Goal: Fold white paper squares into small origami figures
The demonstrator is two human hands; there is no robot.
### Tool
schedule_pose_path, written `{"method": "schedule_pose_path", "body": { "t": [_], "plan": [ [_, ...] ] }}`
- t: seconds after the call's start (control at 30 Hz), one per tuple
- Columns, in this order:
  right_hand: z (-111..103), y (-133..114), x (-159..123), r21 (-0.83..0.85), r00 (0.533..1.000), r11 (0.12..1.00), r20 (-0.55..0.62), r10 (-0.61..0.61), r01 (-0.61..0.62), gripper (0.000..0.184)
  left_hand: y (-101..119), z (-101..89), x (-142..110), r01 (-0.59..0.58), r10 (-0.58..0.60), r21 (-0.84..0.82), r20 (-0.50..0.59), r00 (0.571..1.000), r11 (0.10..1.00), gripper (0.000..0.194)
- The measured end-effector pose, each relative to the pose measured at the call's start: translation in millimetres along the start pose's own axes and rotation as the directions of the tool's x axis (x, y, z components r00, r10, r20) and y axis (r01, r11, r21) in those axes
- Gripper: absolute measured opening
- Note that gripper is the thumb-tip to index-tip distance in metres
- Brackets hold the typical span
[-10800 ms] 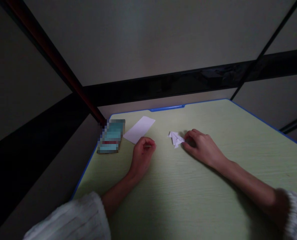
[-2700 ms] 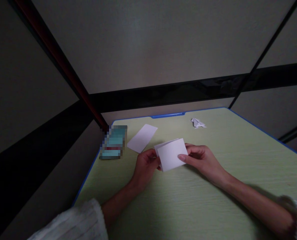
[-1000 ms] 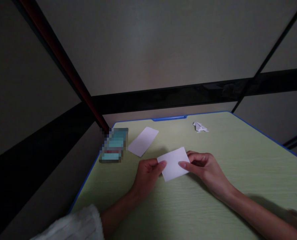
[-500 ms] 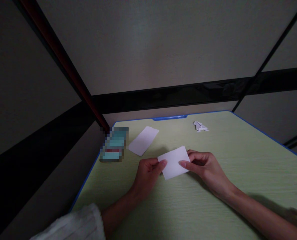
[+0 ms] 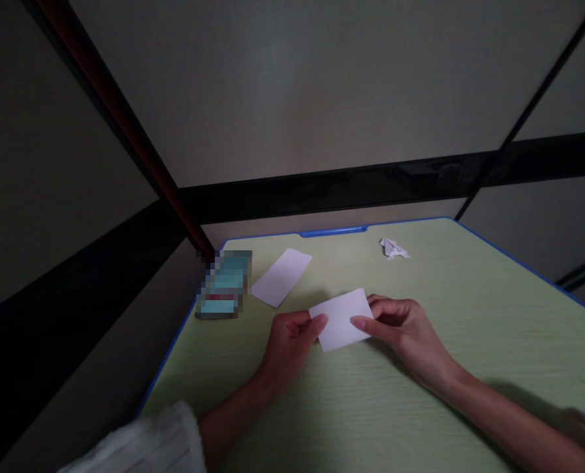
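A small white rectangular piece of paper [image 5: 340, 320] is held up over the table, slightly tilted, between both hands. My left hand [image 5: 292, 341] pinches its left edge, thumb on the front and fingers behind. At the right edge, my right hand [image 5: 400, 325] grips it the same way, with the thumb lying on the paper's face. Whether the sheet is folded or single cannot be made out. Beyond the left hand, a longer white strip of paper [image 5: 282, 277] lies flat on the table.
The pale green table [image 5: 469, 295] has a blue rim and a blue handle [image 5: 334, 231] at its far edge. A folded white paper figure [image 5: 393, 249] sits at the back right. A pixelated phone-like object [image 5: 224, 284] lies at the left edge. Panelled walls [image 5: 297, 98] stand behind.
Both hands keep the same hold on the paper. Everything appears shifted very slightly left in view; otherwise nothing has visibly moved.
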State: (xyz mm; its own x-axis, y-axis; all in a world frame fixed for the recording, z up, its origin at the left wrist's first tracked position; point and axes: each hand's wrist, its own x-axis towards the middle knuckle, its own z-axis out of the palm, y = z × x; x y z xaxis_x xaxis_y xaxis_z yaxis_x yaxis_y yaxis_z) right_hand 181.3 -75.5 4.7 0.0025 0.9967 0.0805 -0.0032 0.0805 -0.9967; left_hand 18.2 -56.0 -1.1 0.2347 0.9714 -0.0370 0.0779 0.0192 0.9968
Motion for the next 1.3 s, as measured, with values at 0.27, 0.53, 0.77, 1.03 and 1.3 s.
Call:
{"method": "schedule_pose_path", "body": {
  "t": [0.27, 0.53, 0.77, 1.03, 1.3],
  "plan": [
    [-1.0, 1.2, 0.2, 0.039, 1.000, 0.999, 0.006, 0.015, -0.016, 0.019, -3.5, -1.3, 0.1, -0.005, 0.005, 0.014, 0.013, 1.000, 1.000, 0.035],
    [-1.2, 2.7, -0.1, 0.048, 0.998, 0.997, 0.016, 0.056, -0.056, 0.020, -2.7, -0.4, -0.5, 0.001, -0.002, 0.028, 0.013, 1.000, 1.000, 0.035],
    [0.3, 3.2, -0.1, 0.026, 0.996, 0.996, 0.014, 0.083, -0.084, 0.024, -5.6, -1.8, 0.2, -0.002, 0.001, 0.030, 0.006, 1.000, 1.000, 0.036],
    [4.7, 2.9, -2.5, 0.118, 0.984, 0.981, -0.078, 0.161, -0.151, 0.032, -6.1, -3.2, 0.5, 0.034, -0.034, 0.000, -0.005, 0.999, 0.999, 0.037],
    [7.9, -0.8, -1.4, 0.204, 0.975, 0.954, 0.013, 0.223, -0.221, 0.029, -12.9, -3.6, 3.4, 0.100, -0.100, -0.168, 0.008, 0.995, 0.981, 0.034]
  ]
}}
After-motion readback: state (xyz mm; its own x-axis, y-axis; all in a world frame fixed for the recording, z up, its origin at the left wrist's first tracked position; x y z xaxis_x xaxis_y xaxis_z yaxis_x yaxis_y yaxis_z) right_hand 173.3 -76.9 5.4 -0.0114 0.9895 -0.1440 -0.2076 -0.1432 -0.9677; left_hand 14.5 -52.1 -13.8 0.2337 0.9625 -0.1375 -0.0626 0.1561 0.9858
